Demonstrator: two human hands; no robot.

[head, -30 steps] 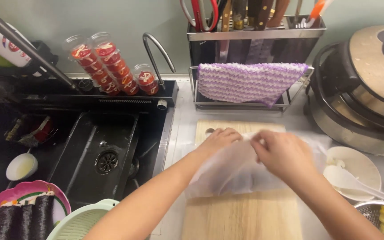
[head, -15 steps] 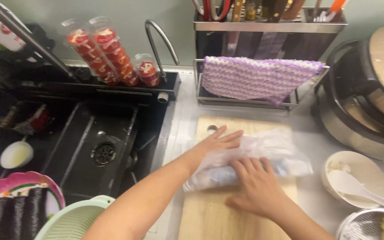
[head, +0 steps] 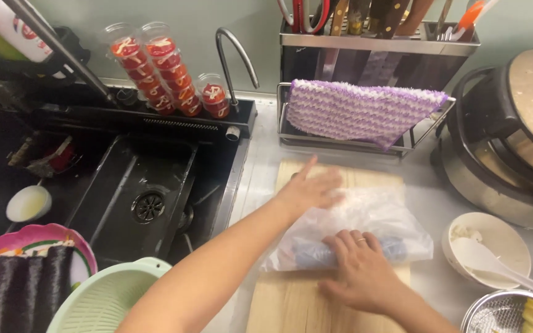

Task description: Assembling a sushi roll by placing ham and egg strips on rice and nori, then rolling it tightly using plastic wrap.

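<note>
Thin translucent plastic bag (head: 365, 225), matt pale wooden board (head: 291, 305), fluffy purple cloth (head: 359, 111)

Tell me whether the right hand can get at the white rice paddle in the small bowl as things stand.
Probably yes. The right hand rests on the plastic-wrapped roll on the cutting board, and the white rice paddle lies in the small bowl just to its right, with only bare counter between.
</note>
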